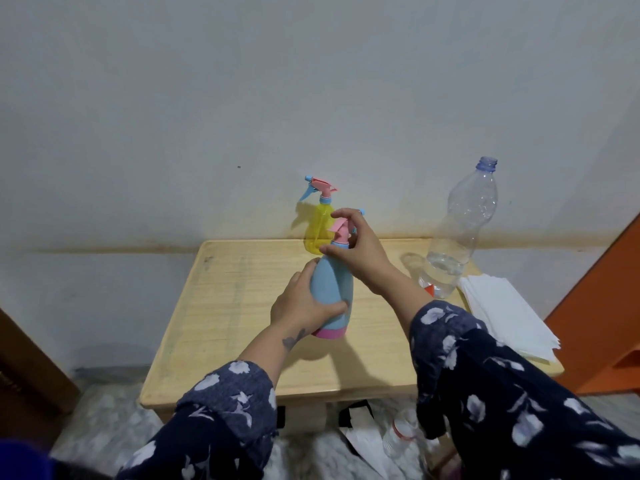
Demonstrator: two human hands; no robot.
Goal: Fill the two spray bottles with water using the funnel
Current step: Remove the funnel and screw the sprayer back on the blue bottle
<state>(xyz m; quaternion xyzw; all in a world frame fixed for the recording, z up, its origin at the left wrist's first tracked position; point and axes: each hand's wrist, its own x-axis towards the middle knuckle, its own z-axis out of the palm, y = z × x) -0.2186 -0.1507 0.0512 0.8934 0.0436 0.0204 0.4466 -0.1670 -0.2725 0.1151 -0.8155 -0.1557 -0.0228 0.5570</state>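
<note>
Nearest, dark floral sleeves (502,393). Beyond, left hand (304,303) in a curled grip round the blue spray bottle (332,289), upright on the wooden tabletop (242,306). Right hand (360,251) with its grip closed on that bottle's pink spray head (341,233). Farther right, white napkins (509,317) and a clear water bottle (457,230), uncapped, partly full. Farthest back, by the wall, the yellow spray bottle (318,223).

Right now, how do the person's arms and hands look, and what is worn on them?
Both arms wear long dark navy sleeves printed with pale flowers: the left sleeve ends gathered at the forearm, the right sleeve hangs looser. The left hand and right hand are bare, no gloves. A small dark tattoo marks the left wrist.
</note>
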